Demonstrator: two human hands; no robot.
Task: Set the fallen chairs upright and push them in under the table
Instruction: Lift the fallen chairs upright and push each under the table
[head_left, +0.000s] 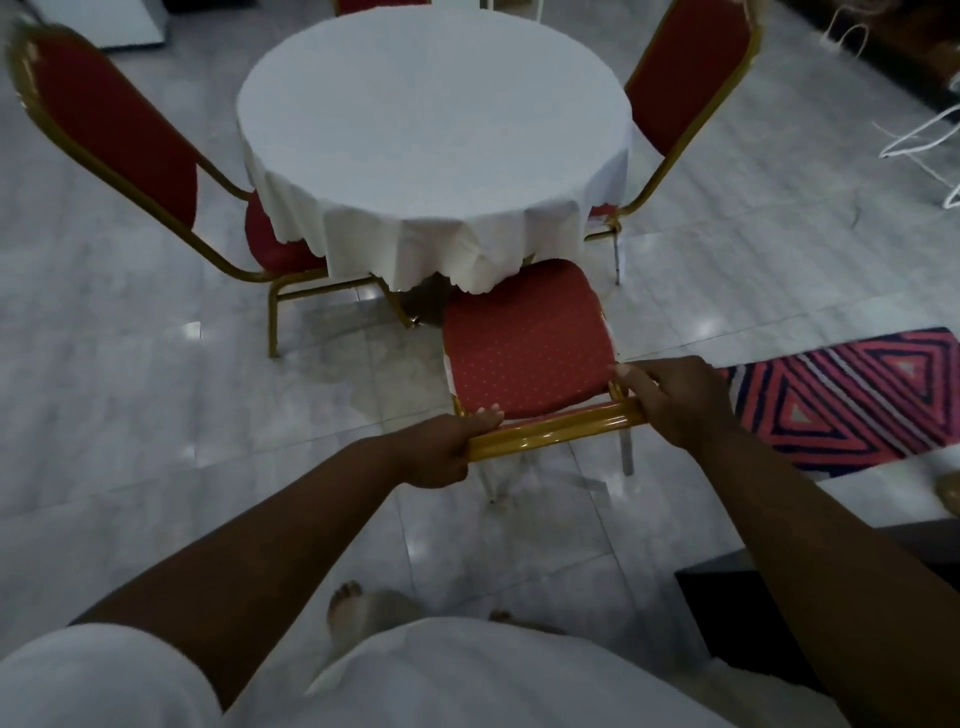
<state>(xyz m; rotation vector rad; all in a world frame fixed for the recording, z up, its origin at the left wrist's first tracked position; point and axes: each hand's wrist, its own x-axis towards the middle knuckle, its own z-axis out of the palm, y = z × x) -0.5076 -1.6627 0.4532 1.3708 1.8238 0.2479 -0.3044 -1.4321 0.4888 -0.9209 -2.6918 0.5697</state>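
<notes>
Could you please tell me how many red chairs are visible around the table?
4: near chair held by both hands, left chair, right chair, far chair barely visible. Others may be hidden.

Head view, steeply downward, close above table (431, 119)

Striped red/navy rug (852, 400) on marble floor (130, 405), right side; white wire frame (919, 140) beyond.

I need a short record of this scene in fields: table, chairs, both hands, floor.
table: round table with white cloth
near chair: seat partly under the cloth edge, upright
left hand: fingers closed on the gold top rail of the near chair
right hand: gripping the same rail at its other end
side chairs: left chair and right chair, both upright at the table
floor: pale tiles, patterned rug at right
</notes>
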